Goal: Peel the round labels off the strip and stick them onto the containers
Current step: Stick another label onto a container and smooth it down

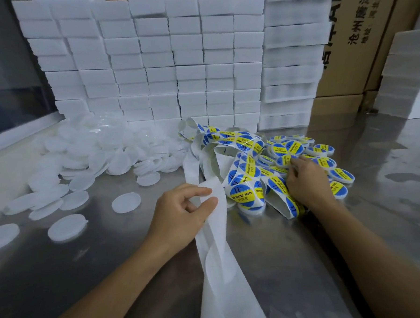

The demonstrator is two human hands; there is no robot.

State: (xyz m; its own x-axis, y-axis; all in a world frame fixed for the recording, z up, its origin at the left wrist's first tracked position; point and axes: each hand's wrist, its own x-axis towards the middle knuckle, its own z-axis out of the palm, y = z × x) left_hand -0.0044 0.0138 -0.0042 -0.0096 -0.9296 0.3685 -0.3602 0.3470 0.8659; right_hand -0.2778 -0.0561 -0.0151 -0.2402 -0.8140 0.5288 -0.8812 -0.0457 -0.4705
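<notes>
- I see the label strip [242,142] lying in loose coils toward the middle of the steel table [294,263], its blue-and-yellow round labels [245,193] reading "SOLDERING PASTE".
- The bare backing paper [216,243] of the strip, with no labels on it, trails off the table's near edge.
- My left hand [182,213] pinches the bare backing paper between thumb and forefinger, just beside the nearest label.
- My right hand [307,180] rests palm-down on the labelled containers [323,150], fingers bent; I cannot tell whether it grips one.
- Those labelled containers lie in a loose heap on the right part of the table, touching the strip's coils.
- Unlabelled white round containers [94,150] lie piled toward the table's left edge, with several [126,203] scattered flat nearer to me.
- White blocks [162,61] stand stacked like a wall along the table's far edge.
- Cardboard boxes [358,29] with printed characters stand behind, at the far right corner.
</notes>
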